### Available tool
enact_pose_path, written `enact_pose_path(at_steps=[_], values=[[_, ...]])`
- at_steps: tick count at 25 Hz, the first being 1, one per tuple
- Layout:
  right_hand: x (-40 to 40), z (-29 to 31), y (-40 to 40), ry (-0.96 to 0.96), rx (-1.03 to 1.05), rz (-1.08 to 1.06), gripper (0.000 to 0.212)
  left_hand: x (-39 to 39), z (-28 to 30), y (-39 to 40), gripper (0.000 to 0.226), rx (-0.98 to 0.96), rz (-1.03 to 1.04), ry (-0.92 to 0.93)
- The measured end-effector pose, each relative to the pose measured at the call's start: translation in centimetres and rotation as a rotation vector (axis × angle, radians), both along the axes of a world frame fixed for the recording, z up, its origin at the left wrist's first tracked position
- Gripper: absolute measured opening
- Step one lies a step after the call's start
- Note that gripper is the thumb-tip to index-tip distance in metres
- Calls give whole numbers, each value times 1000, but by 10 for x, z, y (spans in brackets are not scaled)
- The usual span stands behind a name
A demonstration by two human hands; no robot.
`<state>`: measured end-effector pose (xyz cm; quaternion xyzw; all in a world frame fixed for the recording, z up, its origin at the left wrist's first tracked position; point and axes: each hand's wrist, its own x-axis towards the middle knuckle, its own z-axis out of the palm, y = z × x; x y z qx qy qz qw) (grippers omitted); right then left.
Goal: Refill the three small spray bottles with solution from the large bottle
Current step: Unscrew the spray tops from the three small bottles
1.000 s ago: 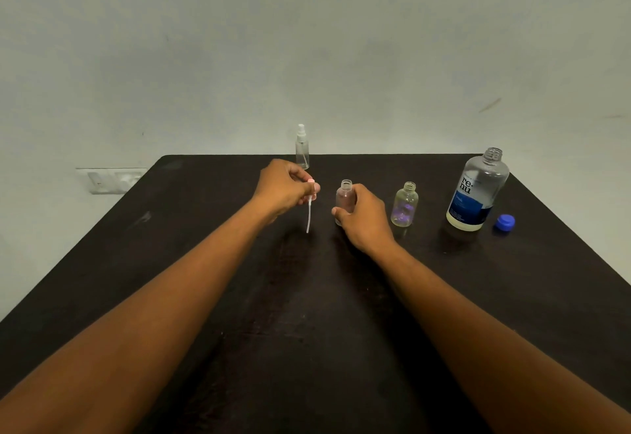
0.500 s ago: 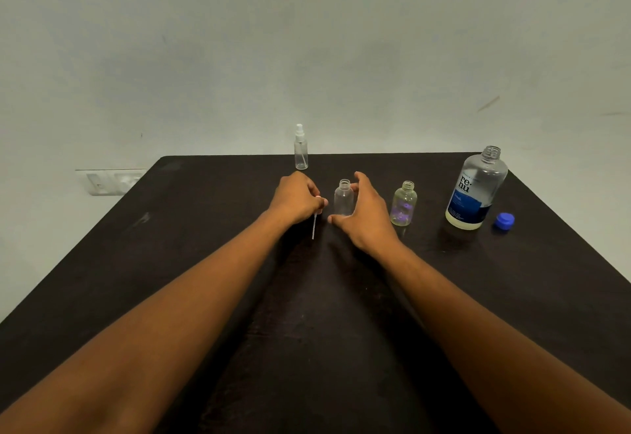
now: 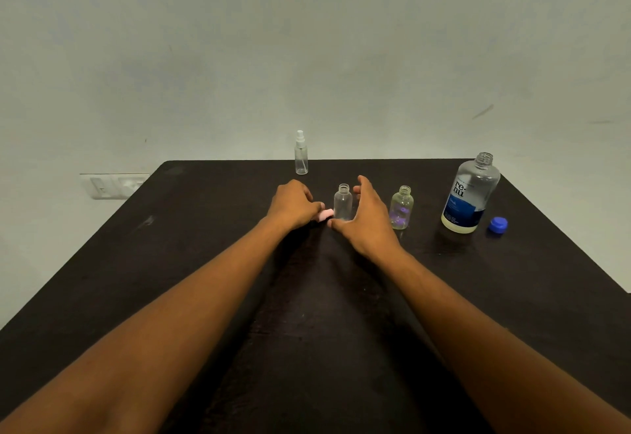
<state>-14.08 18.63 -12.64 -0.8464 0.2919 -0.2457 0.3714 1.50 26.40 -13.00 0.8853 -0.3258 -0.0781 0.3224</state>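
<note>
A small clear bottle [image 3: 342,203] stands uncapped on the dark table [image 3: 512,280], between my two hands. My right hand [image 3: 367,220] is open just right of it, fingers spread and not gripping. My left hand [image 3: 295,206] rests low at its left, shut on a pink spray pump head [image 3: 324,215] that touches the table. A second uncapped small bottle [image 3: 402,207] stands further right. A third small spray bottle [image 3: 301,157], with its pump on, stands at the table's far edge. The large uncapped solution bottle [image 3: 469,194] is at the right.
A blue cap [image 3: 498,225] lies on the table right of the large bottle. A white wall switch plate [image 3: 114,186] sits beyond the table's left back corner. A plain wall rises behind the table.
My right hand has let go of the middle bottle and opened. My left hand has lowered the pump head, with its tube, down to the table beside the bottle.
</note>
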Motion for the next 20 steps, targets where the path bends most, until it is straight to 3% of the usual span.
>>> enact_pose_path(at_steps=[13, 20], values=[[-7, 6, 3, -18, -8, -13, 104, -10, 1, 2, 19, 97, -31, 31], [-9, 7, 1, -22, -17, -26, 102, -16, 5, -4, 29, 62, 121, -22]])
